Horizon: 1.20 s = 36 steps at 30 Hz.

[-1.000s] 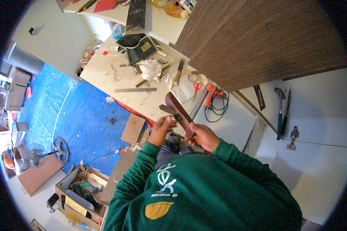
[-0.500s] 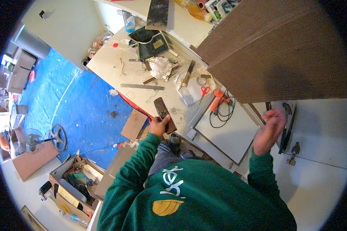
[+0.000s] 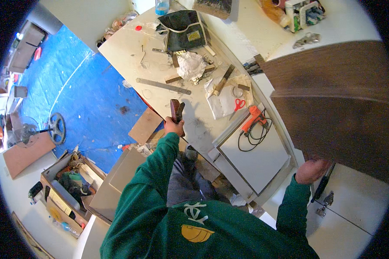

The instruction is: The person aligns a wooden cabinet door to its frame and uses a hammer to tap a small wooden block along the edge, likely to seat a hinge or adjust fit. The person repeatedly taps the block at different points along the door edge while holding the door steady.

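My left hand (image 3: 174, 127) is closed round a small wooden hand plane (image 3: 176, 110), held upright over the near left edge of the cream worktop (image 3: 160, 69). On the right, my right hand (image 3: 312, 171) is at the lower edge of a large brown wood-grain panel (image 3: 333, 103). Its fingers bend in under that edge and are mostly hidden. Left of the panel, an orange corded power tool (image 3: 254, 119) lies on a white board (image 3: 257, 159). Red-handled scissors (image 3: 239, 104) and a wooden-handled tool (image 3: 223, 82) rest further up the worktop.
A dark tool pouch (image 3: 183, 32), crumpled white wrapping (image 3: 191, 64) and a metal strip (image 3: 163, 86) lie on the worktop. Blue sheeting (image 3: 95, 99) covers the floor to the left. At lower left stands a box (image 3: 52, 172) of tools. White doors (image 3: 345, 203) with hinges are at lower right.
My right hand has come down from a raised position to the panel's lower edge. The panel's edge now tilts differently. The plane has been turned more upright in my left hand. The view has shifted.
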Each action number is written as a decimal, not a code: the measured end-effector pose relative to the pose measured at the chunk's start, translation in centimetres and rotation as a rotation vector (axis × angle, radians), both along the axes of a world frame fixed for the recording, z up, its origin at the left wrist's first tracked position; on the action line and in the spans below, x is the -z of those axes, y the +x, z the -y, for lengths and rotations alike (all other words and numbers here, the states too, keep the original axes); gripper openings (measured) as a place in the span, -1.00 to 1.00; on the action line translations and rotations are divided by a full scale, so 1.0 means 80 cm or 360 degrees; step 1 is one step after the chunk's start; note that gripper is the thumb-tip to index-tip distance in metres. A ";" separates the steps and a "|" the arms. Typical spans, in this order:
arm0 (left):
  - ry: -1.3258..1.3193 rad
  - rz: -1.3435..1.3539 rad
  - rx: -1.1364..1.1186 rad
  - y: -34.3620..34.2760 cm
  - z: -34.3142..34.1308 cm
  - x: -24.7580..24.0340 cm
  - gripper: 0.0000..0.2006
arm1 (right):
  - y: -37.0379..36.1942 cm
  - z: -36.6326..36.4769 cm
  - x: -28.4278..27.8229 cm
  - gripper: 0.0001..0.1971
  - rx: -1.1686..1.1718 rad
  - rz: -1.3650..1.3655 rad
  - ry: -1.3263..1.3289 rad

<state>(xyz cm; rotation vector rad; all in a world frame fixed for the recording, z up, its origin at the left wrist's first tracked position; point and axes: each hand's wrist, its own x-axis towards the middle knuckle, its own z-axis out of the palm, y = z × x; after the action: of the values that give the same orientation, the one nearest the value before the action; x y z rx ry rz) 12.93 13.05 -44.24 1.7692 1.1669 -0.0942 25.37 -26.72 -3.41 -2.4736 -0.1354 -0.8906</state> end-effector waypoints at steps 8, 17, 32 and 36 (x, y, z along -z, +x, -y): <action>-0.0070 0.0052 0.0155 0.033 -0.019 0.093 -0.46 | -0.005 -0.013 -0.015 -0.56 -0.0140 0.0075 0.1225; 0.0246 0.0297 0.0333 0.050 -0.019 0.178 -0.52 | -0.020 -0.028 -0.010 -0.51 -0.0272 -0.0018 0.1293; 0.0455 -0.0097 0.0643 0.062 -0.025 0.127 -0.31 | -0.018 -0.027 0.003 -0.49 -0.0205 -0.0217 0.0466; 0.0583 -0.0238 0.0637 0.063 -0.026 0.132 -0.32 | -0.024 -0.026 0.007 -0.56 -0.0228 -0.0162 0.0699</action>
<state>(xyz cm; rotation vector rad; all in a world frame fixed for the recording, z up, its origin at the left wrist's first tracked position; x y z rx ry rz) 18.01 15.14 -54.79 2.3408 0.9598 -0.2676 23.45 -24.62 -3.97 -2.0653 -0.0711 -0.6511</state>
